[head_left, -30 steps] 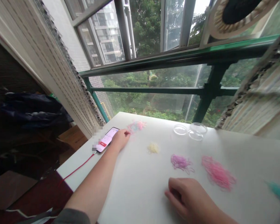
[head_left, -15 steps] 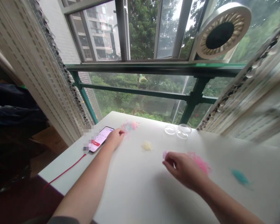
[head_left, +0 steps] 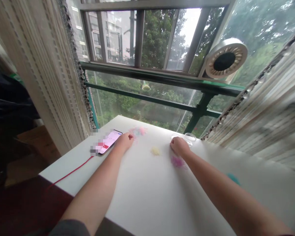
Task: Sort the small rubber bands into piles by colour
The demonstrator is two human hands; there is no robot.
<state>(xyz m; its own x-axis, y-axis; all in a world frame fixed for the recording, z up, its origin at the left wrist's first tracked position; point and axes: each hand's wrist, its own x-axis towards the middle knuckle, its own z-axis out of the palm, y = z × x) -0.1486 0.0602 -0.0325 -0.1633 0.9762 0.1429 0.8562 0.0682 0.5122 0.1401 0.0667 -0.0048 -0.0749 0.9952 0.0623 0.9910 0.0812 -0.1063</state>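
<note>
My left hand (head_left: 126, 141) rests on the white table with its fingers curled closed. Just beyond it lies a loose pile of tiny pink and pale blue pieces (head_left: 139, 131). My right hand (head_left: 180, 146) reaches forward, fingers closed, at the near side of the clear round dishes (head_left: 192, 135), partly covering them. Whatever either hand may hold is hidden. Close below the right hand sits a purple heap of small, loop-like pieces (head_left: 178, 162). A pale yellow pile (head_left: 155, 151) lies between the hands.
A phone (head_left: 110, 141) with a lit screen lies left of my left forearm, its red cable (head_left: 73, 170) running off the table edge. Beyond my right forearm is a teal pile (head_left: 233, 178). A green railing (head_left: 142, 95) and window border the table's far side, with string curtains (head_left: 46, 65) at both sides.
My right hand has moved forward to the clear dishes, and the purple heap now shows below it. The right forearm now covers the pink pile's place. My left hand stays nearly where it was.
</note>
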